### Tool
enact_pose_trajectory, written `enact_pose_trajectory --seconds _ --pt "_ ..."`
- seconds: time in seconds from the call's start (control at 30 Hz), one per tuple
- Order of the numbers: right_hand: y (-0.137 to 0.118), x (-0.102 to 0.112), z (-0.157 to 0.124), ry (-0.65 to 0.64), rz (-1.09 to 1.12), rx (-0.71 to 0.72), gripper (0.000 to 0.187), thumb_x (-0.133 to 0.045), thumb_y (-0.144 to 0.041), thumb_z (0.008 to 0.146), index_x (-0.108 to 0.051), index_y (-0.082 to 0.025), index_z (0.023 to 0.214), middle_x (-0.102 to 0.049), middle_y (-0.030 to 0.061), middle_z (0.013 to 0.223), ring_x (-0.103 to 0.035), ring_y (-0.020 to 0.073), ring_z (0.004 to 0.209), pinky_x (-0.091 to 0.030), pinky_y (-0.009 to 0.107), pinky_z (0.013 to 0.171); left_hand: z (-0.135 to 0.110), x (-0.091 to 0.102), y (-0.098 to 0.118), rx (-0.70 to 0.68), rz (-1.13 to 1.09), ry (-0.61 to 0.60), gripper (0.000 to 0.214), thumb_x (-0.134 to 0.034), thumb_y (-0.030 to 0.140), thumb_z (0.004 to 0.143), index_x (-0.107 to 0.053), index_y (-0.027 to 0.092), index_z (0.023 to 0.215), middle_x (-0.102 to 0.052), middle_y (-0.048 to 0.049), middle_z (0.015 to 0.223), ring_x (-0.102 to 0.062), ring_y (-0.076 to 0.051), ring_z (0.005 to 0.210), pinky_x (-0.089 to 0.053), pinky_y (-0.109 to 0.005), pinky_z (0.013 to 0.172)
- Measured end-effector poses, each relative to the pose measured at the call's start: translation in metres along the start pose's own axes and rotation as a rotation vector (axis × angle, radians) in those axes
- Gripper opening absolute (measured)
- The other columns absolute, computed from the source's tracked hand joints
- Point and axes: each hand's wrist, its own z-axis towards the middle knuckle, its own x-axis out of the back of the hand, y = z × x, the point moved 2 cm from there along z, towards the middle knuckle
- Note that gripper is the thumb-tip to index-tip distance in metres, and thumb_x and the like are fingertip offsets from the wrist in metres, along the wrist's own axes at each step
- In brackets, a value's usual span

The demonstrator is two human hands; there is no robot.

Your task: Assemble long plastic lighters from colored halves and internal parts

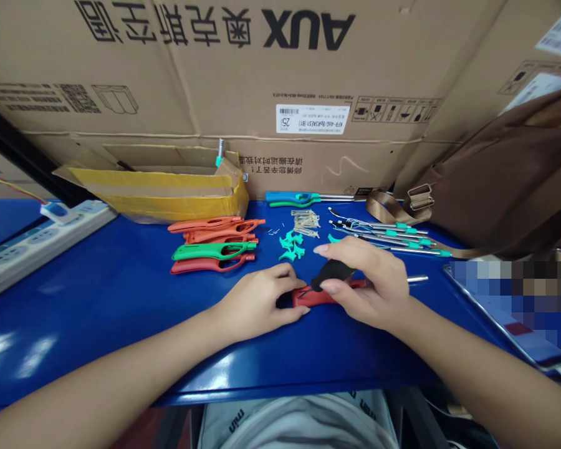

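My left hand (259,300) pinches the near end of a red lighter casing (301,298) lying on the blue table. Curled around a black-handled tool (330,272) over that casing is my right hand (378,284); the tool's tip points toward the casing, and its exact kind is unclear. A metal rod (418,279) sticks out to the right, past my right hand. Just beyond the hands lie turquoise triggers (290,246) and a pile of small pale parts (306,221). Red, orange and green casings (212,251) are stacked to the left.
A blue-and-green lighter (292,199) lies at the back. Several metal rods with wires (395,234) sit at the right. A yellow-taped cardboard box (168,193), a power strip (42,240), a phone (490,312) and a brown bag (505,174) surround the work area. Large cardboard (206,81) stands behind.
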Motion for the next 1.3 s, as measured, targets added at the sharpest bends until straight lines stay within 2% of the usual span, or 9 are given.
enact_pose_trajectory --seconds 0.1,0.17,0.37,0.53,0.77,0.93,1.17,1.23,1.3 --pt "-0.001 -0.002 -0.001 -0.104 0.128 -0.061 0.048 -0.044 -0.017 0.099 -0.047 -0.017 0.147 -0.071 0.0121 0.121 -0.070 0.0213 0.104 -0.059 0.035 0.085 0.000 -0.001 -0.001 -0.001 -0.003 0.011 0.024 -0.069 0.037 0.092 -0.073 0.021 0.109 -0.065 -0.0031 0.104 -0.066 -0.017 0.087 -0.050 -0.026 0.070" --pt "-0.002 -0.004 -0.002 -0.122 0.157 -0.086 0.050 -0.044 -0.015 0.099 -0.044 -0.018 0.149 -0.071 0.0111 0.120 -0.071 0.0195 0.099 -0.060 0.034 0.083 0.000 -0.001 -0.002 0.001 -0.003 0.015 0.025 -0.069 0.036 0.092 -0.073 0.021 0.112 -0.065 -0.0033 0.105 -0.067 -0.018 0.090 -0.051 -0.026 0.072" --pt "0.000 0.000 -0.001 -0.021 -0.130 0.004 0.028 -0.068 -0.029 0.095 -0.062 -0.023 0.122 -0.076 0.0030 0.091 -0.071 0.0164 0.075 -0.058 0.026 0.066 0.000 0.000 0.000 0.008 0.003 0.002 0.025 -0.070 0.035 0.091 -0.074 0.020 0.111 -0.065 -0.0030 0.102 -0.066 -0.017 0.085 -0.050 -0.026 0.068" --pt "0.000 0.002 -0.002 -0.117 0.040 -0.109 0.047 -0.037 -0.015 0.103 -0.046 -0.019 0.148 -0.072 0.0101 0.124 -0.073 0.0184 0.102 -0.061 0.032 0.084 0.001 0.001 0.001 0.006 -0.010 0.000 0.026 -0.071 0.037 0.092 -0.073 0.019 0.111 -0.064 -0.0033 0.105 -0.066 -0.017 0.088 -0.052 -0.027 0.073" --pt "-0.003 0.002 0.000 0.065 -0.172 -0.041 0.040 -0.073 -0.025 0.090 -0.063 -0.024 0.129 -0.079 0.0039 0.102 -0.074 0.0168 0.079 -0.060 0.026 0.071 0.000 0.000 0.001 0.006 0.030 0.014 0.027 -0.072 0.035 0.090 -0.074 0.018 0.111 -0.065 -0.0033 0.102 -0.066 -0.017 0.081 -0.051 -0.027 0.066" --pt "-0.002 0.003 -0.001 -0.075 0.033 -0.145 0.051 -0.040 -0.016 0.102 -0.044 -0.020 0.152 -0.073 0.0103 0.121 -0.073 0.0197 0.101 -0.061 0.033 0.082 0.000 0.000 0.000 0.005 -0.009 -0.002 0.028 -0.071 0.037 0.092 -0.073 0.020 0.113 -0.065 -0.0032 0.106 -0.067 -0.017 0.088 -0.052 -0.027 0.073" --pt "-0.008 0.004 0.003 0.018 -0.131 -0.016 0.032 -0.073 -0.027 0.091 -0.066 -0.022 0.122 -0.076 0.0009 0.082 -0.067 0.0138 0.062 -0.055 0.024 0.060 0.001 0.000 0.001 0.016 -0.012 0.005 0.018 -0.071 0.033 0.091 -0.073 0.020 0.104 -0.064 -0.0019 0.100 -0.065 -0.016 0.083 -0.049 -0.025 0.066" --pt "-0.009 0.005 0.004 -0.001 -0.132 -0.008 0.032 -0.064 -0.030 0.097 -0.065 -0.022 0.128 -0.077 0.0025 0.084 -0.069 0.0151 0.065 -0.057 0.025 0.062 0.001 0.000 0.000 0.017 -0.018 0.008 0.018 -0.071 0.033 0.091 -0.073 0.020 0.103 -0.064 -0.0020 0.100 -0.065 -0.016 0.083 -0.049 -0.025 0.066" --pt "-0.010 0.005 0.004 -0.038 -0.043 -0.027 0.038 -0.047 -0.023 0.102 -0.059 -0.020 0.139 -0.078 0.0076 0.103 -0.074 0.0183 0.085 -0.060 0.029 0.075 0.001 -0.001 0.000 0.014 -0.018 0.008 0.022 -0.071 0.035 0.091 -0.073 0.020 0.107 -0.065 -0.0026 0.101 -0.066 -0.016 0.083 -0.049 -0.025 0.066"
